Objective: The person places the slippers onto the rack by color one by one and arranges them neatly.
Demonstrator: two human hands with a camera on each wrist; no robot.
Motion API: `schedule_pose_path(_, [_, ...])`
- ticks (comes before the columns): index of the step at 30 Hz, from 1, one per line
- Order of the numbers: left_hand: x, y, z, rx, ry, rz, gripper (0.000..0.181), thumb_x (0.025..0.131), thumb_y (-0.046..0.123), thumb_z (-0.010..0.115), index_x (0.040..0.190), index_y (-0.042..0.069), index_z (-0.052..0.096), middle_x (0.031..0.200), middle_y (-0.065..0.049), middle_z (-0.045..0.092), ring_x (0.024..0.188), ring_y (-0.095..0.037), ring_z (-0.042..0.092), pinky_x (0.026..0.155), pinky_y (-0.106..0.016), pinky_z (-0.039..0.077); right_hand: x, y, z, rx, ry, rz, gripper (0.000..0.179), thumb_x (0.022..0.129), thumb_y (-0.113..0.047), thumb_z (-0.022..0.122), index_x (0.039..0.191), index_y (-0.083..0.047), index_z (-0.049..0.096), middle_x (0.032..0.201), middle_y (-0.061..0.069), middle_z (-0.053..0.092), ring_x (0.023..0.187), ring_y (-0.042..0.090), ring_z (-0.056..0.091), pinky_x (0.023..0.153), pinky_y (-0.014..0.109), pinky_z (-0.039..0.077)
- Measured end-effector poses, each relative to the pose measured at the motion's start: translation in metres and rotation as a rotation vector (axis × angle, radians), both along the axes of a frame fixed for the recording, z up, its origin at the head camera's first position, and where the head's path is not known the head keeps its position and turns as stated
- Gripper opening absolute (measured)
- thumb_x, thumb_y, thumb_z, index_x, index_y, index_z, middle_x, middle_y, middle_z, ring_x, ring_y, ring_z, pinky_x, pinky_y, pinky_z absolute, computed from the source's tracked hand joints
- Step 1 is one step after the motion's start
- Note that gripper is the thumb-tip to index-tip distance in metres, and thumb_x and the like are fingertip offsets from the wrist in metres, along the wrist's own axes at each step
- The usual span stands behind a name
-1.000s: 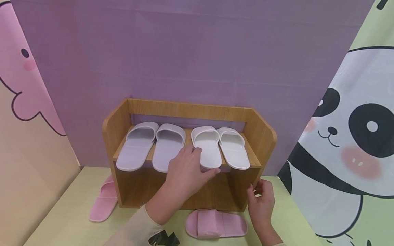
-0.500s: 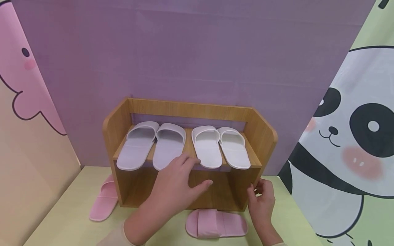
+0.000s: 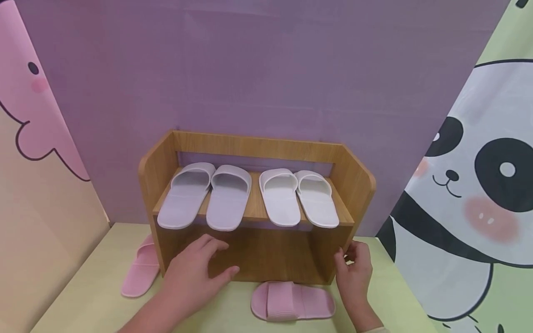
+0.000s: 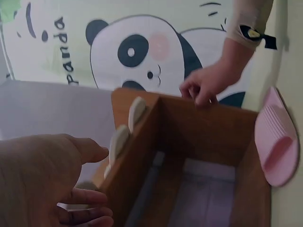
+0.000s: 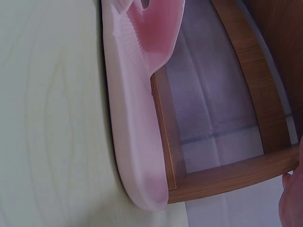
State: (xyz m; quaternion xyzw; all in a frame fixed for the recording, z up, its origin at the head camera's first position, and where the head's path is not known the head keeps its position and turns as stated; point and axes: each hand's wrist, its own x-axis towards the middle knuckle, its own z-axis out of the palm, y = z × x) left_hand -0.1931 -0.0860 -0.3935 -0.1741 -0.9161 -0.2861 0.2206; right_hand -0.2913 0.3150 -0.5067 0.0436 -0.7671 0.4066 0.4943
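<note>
My left hand [image 3: 189, 275] hovers in front of the lower left part of a wooden shoe rack [image 3: 258, 147], fingers spread and holding nothing. At the rack's right side panel my right hand [image 3: 354, 273] grips the front edge with curled fingers; the left wrist view also shows this hand [image 4: 213, 82] on the panel. Two pale lilac slippers [image 3: 228, 199] stand side by side on the upper shelf, toe ends to the back. To their right lies a smaller white pair of slippers [image 3: 281, 199]. A pink slipper [image 3: 312, 301] rests sideways on the table before the rack.
Another pink slipper [image 3: 141, 273] lies at the rack's left side, partly hidden by it. The pale yellow table [image 3: 395, 296] bears the rack. Behind stands a purple backdrop [image 3: 258, 69], with a panda print [image 3: 470, 185] on the right.
My left hand has drawn back from the upper shelf beside the white slippers, moving down and to the left. My right hand stays on the side panel.
</note>
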Motion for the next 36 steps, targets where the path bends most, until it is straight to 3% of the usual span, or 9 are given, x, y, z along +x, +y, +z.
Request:
schedule_pose_path(8, [-0.007,-0.039,-0.031,-0.019,-0.034,0.098,0.042,0.090,0.041,0.092,0.121,0.015,0.078,0.118,0.003,0.074,0.108,-0.021,0.073,0.091,-0.047,0.062,0.000,0.002,0.003,0.000,0.014,0.007,0.022,0.091,0.015,0.069,0.111,0.007,0.064,0.095,0.012,0.066,0.079,0.008,0.059,0.069,0.017,0.049])
schedule_pose_path(17, [-0.009,-0.093,-0.054,-0.021,-0.040,0.170,0.038,0.092,0.039,0.091,0.118,0.015,0.078,0.111,0.001,0.076,0.090,-0.018,0.069,0.073,-0.046,0.057,0.001,0.001,0.002,0.010,-0.032,-0.010,0.021,0.094,0.012,0.069,0.112,0.006,0.063,0.099,0.011,0.065,0.082,0.004,0.059,0.070,0.019,0.050])
schedule_pose_path(24, [-0.009,-0.125,-0.065,-0.004,-0.054,0.192,0.030,0.094,0.034,0.089,0.118,0.023,0.077,0.116,0.003,0.076,0.100,-0.023,0.073,0.076,-0.048,0.058,0.002,-0.001,0.003,0.002,-0.003,-0.001,0.022,0.092,0.014,0.070,0.112,0.005,0.065,0.098,0.011,0.067,0.081,0.004,0.060,0.069,0.017,0.049])
schedule_pose_path(29, [-0.011,-0.139,-0.073,-0.037,-0.109,0.236,0.034,0.096,0.038,0.086,0.119,0.014,0.078,0.113,-0.002,0.075,0.093,-0.025,0.071,0.074,-0.049,0.058,0.002,-0.001,0.001,0.001,-0.008,-0.001,0.022,0.092,0.014,0.070,0.112,0.005,0.065,0.098,0.011,0.067,0.080,0.005,0.060,0.069,0.016,0.049])
schedule_pose_path(36, [-0.021,-0.155,-0.093,-0.074,-0.076,0.239,0.039,0.093,0.031,0.087,0.119,0.003,0.077,0.113,-0.012,0.073,0.103,-0.039,0.072,0.084,-0.064,0.059,0.000,0.001,-0.002,0.006,-0.037,-0.006,0.021,0.093,0.013,0.069,0.113,0.006,0.063,0.099,0.011,0.065,0.081,0.003,0.059,0.069,0.017,0.049])
